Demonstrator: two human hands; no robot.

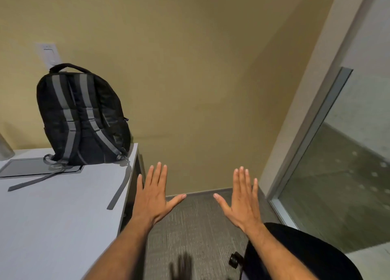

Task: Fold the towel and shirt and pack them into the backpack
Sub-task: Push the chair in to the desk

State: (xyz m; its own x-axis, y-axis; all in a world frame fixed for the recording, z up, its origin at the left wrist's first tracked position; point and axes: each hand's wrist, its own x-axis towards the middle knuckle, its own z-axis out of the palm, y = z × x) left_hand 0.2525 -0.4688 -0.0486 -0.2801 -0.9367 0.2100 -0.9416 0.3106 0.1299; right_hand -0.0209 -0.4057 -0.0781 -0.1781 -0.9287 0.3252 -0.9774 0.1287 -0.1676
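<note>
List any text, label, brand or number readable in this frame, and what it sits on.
None can be read.
Wall plate above the backpack: faint dark marks near its top, too blurred to read.
Backpack: grey stripes only, no visible logo.
Table: no print visible.

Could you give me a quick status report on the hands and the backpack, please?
Left hand and right hand open, empty. Backpack upright on desk. Towel, shirt not in view.
</note>
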